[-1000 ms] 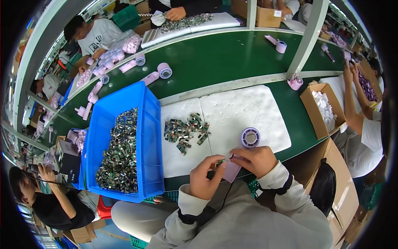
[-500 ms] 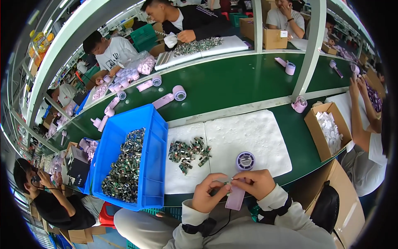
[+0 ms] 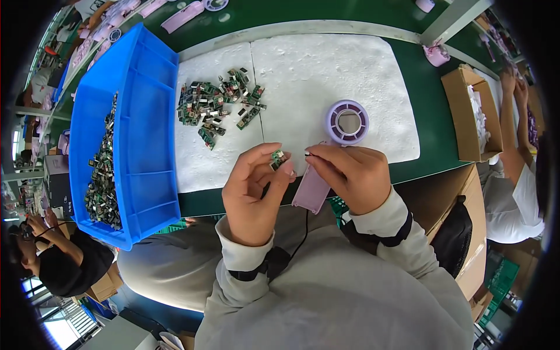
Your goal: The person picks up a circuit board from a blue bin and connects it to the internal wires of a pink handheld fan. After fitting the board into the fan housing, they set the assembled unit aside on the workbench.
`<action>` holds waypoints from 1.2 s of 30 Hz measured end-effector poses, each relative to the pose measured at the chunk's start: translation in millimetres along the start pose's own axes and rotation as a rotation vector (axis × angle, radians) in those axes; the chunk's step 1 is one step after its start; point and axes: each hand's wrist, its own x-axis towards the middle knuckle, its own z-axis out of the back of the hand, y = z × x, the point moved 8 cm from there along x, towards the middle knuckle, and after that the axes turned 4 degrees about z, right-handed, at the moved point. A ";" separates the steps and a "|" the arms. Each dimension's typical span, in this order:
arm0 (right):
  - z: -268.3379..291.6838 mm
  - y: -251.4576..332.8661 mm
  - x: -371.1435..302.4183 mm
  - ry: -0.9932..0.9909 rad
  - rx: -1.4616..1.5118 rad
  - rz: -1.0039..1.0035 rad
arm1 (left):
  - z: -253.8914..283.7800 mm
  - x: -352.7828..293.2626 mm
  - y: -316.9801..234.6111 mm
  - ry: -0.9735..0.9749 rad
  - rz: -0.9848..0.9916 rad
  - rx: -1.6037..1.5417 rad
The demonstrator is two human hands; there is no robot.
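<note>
Between the thumb and fingers of my left hand point(image 3: 254, 189) is a small green circuit board point(image 3: 279, 159). My right hand point(image 3: 359, 175) is closed in a pinch just to its right, on a tiny bit too small to name. Beneath those right fingers lies the flat pink handle point(image 3: 312, 191) of a handheld fan, jutting past the table's front edge. Its round lilac head point(image 3: 331, 123) rests on the white foam sheet point(image 3: 385, 76). Whether my hidden right fingers also grip the handle, I cannot tell.
Loose circuit boards point(image 3: 201, 105) are heaped on the foam's left part. Beside them a tall blue bin point(image 3: 146, 146) holds many more. A cardboard box point(image 3: 452, 105) with white pieces stands at right, near another person's arms point(image 3: 513, 111). A white post point(image 3: 455, 23) rises behind.
The view has tilted downward and shifted closer to the table. My left hand, with the circuit board, has drawn apart from my right fingers, which stay over the pink handle.
</note>
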 end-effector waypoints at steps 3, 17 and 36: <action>0.2 4.3 -3.5 0.021 -0.016 0.023 | -3.1 -2.1 -3.4 0.031 -0.050 0.096; 5.9 6.1 -2.2 0.096 0.123 -0.028 | -17.7 -0.7 3.3 0.150 0.010 -0.014; 4.8 5.3 -3.9 0.183 0.222 -0.031 | -9.5 -5.0 -8.6 0.311 -0.209 0.177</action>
